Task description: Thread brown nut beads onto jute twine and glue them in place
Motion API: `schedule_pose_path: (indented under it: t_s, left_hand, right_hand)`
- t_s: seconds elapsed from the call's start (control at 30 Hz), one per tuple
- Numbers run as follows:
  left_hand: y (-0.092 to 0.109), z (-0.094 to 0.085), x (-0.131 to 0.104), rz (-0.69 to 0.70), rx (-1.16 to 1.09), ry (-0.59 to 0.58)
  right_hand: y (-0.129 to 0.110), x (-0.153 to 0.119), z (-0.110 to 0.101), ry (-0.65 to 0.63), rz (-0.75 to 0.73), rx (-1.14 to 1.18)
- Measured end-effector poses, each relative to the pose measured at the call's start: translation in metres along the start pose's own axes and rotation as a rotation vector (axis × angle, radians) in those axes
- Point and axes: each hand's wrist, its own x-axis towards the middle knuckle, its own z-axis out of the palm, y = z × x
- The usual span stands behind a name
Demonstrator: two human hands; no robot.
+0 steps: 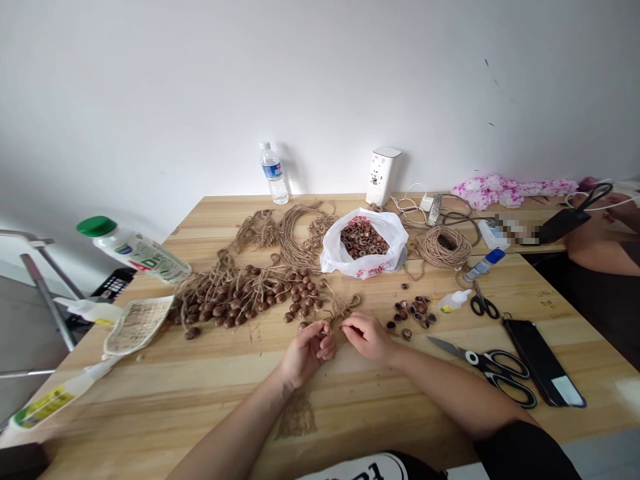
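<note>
Near the middle of the table, my left hand (311,350) is closed, its fingers curled around brown twine that is mostly hidden. My right hand (369,337), just beside it, pinches a thin bit of twine between thumb and fingertips. A looped twine bundle (345,305) lies right behind both hands. To the left spreads a pile of round brown nuts (227,308) with twine strings attached. Several small brown rings (415,310) are scattered to the right of my right hand. More of them fill a white plastic bag (333,257) behind.
Black-handled scissors (493,365), small scissors (483,303), a glue bottle (454,301) and a phone (543,363) lie right. A twine coil (444,247) sits behind them. A large green-capped bottle (143,253) and woven tray (140,325) are left. Another person's arm (603,247) is at far right.
</note>
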Motion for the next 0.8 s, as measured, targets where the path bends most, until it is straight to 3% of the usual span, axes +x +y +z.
schedule_pose_path:
  t_s: [0.8]
  left_hand:
    - [-0.0005,0.0009,-0.0014,0.021,0.038,0.008]
  right_hand:
    - [-0.0018,0.0003,-0.0012,0.001,-0.01,-0.011]
